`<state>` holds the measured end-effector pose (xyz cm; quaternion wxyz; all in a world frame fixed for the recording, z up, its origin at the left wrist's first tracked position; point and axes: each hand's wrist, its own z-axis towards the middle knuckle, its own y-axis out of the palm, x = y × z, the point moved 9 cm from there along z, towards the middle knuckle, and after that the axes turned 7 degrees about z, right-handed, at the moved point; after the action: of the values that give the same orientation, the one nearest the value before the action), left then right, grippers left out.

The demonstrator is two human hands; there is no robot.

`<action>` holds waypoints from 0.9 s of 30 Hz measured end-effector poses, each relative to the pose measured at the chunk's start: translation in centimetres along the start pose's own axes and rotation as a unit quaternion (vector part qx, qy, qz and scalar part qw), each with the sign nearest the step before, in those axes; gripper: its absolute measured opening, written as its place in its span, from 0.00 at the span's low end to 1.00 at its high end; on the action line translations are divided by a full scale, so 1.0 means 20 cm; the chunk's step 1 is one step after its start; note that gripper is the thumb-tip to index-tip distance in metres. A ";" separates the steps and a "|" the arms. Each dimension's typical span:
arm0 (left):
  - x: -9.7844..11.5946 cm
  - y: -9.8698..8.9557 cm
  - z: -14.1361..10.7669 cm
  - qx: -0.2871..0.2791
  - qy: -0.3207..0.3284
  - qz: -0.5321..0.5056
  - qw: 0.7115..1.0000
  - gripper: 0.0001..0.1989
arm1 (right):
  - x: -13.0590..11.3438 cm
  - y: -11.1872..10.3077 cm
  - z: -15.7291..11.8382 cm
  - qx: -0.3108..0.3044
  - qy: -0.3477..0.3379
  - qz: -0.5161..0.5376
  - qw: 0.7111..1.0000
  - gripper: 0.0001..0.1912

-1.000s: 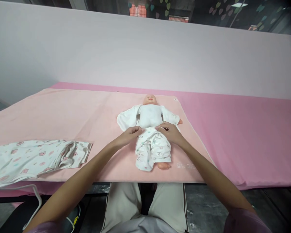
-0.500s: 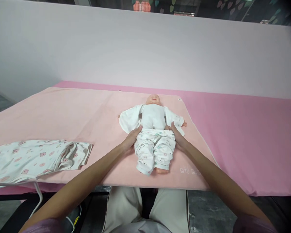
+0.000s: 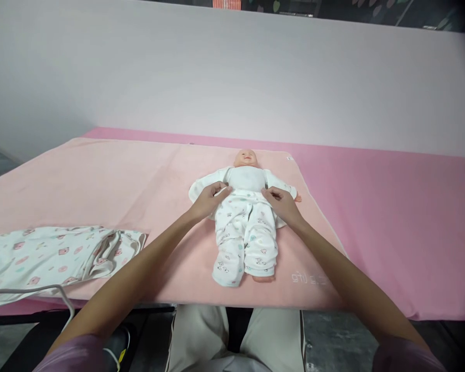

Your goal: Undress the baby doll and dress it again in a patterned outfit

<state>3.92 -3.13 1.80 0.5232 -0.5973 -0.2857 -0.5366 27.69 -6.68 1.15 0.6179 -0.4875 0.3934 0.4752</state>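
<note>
A baby doll (image 3: pixel 246 158) lies on its back in a white long-sleeved top (image 3: pixel 246 179), head pointing away from me. White printed baby pants (image 3: pixel 245 227) cover its legs, and their waistband sits across the doll's belly. My left hand (image 3: pixel 211 200) is closed on the waistband at its left side, thumb toward the middle. At the opposite side, my right hand (image 3: pixel 282 202) pinches the same waistband with curled fingers. One bare foot (image 3: pixel 263 278) shows below the pant leg on the right; the other foot is hidden in the cloth.
The doll rests on a peach-pink mat (image 3: pixel 147 175) over a brighter pink table cover (image 3: pixel 391 222). A folded white printed cloth (image 3: pixel 58 253) lies at the left front edge, with a pale cable (image 3: pixel 58 288) across it. Behind the table stands a white partition (image 3: pixel 232 77).
Both hands have moved up toward the doll's chest, drawing the waistband from the hips to the belly. The pant legs are straighter and stretched longer.
</note>
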 end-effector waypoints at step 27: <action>-0.01 -0.01 0.31 0.022 0.015 -0.025 0.999 0.25 | 0.06 0.04 0.32 -0.013 -0.010 -0.013 1.000 0.30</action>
<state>5.74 2.81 2.47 0.5264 -0.5706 -0.3044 -0.5519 27.25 -0.09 1.29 0.6218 -0.4957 0.3744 0.4770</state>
